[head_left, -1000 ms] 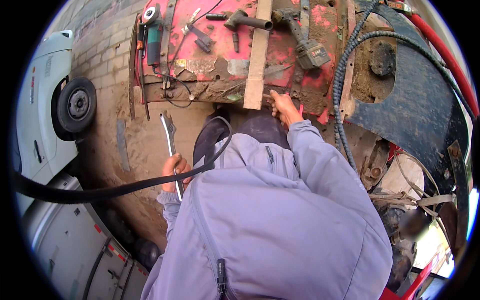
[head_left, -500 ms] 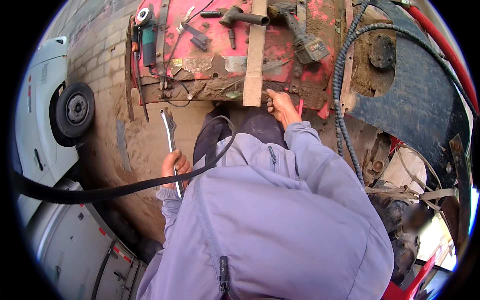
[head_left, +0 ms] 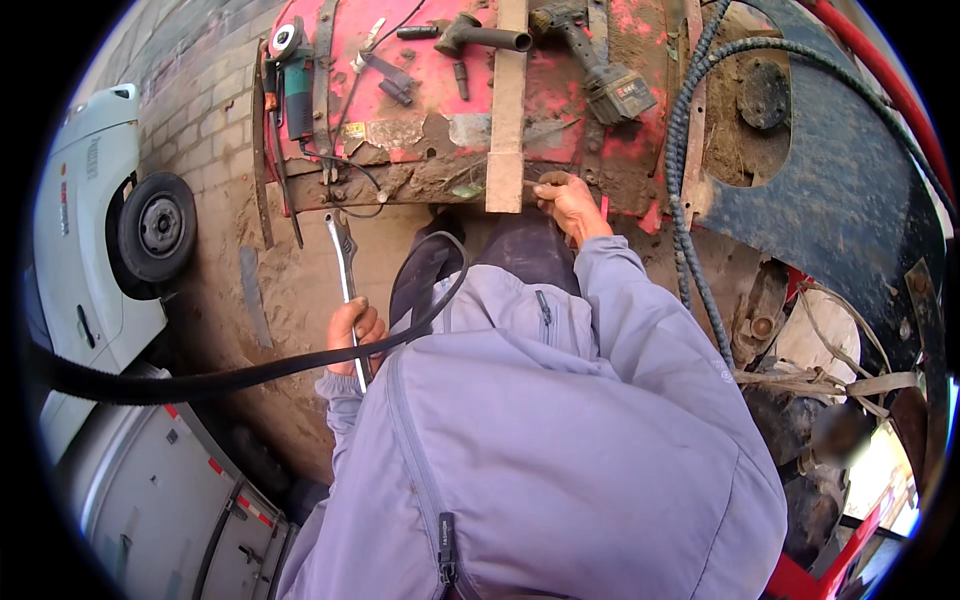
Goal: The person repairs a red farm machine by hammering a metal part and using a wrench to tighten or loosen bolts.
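Observation:
My left hand (head_left: 356, 328) is closed round a long shiny metal wrench (head_left: 343, 262), held upright beside my left leg, its head toward the red machine. My right hand (head_left: 574, 207) is at the dirt-caked edge of the red machine panel (head_left: 440, 150), just right of a flat tan strip (head_left: 505, 180). Its thumb and forefinger are pressed together there, and whatever is between them is too small to make out. A black strap (head_left: 230, 383) runs across the view in front of my left hand.
On the panel lie an angle grinder (head_left: 297, 85), a hammer (head_left: 485, 37), a cordless power tool (head_left: 600, 75) and a dark socket-like piece (head_left: 462, 80). Black spiral-wrapped hoses (head_left: 682, 150) hang at right. A light-coloured vehicle (head_left: 90, 230) stands at left.
My right hand has shifted slightly right, its fingers curling closer at the panel edge. My left hand still grips the wrench, nearly unmoved. The view has tilted a little.

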Available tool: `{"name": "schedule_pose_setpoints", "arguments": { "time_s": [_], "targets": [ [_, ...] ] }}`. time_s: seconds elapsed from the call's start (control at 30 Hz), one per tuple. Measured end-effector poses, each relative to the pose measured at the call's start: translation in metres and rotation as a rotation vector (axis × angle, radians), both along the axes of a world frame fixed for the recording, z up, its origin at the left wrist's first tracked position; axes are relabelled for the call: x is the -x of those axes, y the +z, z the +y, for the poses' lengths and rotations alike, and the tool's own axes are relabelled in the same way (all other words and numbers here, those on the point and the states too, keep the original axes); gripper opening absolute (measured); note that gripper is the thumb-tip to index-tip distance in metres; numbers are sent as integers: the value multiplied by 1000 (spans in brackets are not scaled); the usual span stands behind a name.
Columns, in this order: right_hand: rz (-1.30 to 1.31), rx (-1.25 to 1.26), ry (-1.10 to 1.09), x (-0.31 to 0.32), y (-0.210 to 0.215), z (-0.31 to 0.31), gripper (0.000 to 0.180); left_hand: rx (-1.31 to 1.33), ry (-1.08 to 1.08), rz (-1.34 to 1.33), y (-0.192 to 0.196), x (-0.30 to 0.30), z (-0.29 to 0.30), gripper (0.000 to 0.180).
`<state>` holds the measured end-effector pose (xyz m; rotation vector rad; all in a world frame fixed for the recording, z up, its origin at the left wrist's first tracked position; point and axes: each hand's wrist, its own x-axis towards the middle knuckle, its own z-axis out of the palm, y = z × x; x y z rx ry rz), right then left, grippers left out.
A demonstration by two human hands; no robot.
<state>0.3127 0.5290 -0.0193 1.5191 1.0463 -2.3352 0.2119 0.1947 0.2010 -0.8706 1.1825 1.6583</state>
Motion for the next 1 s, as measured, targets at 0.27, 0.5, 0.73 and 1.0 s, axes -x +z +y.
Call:
{"name": "schedule_pose_setpoints", "arguments": {
  "time_s": [0.27,0.5,0.73,1.0],
  "targets": [
    [-88,-43,411,19,24,6,22,21,66,-41,-3,-7,-4,26],
    [-39,132,412,15,5,18,23,-4,1,-42,-8,-11,-3,29],
    [-37,39,392,17,3,19,20,-24,34,-12,-7,-7,3,30],
    [76,-295,718,17,18,10,32,-23,189,11,-31,-18,-21,26]
  ]
}}
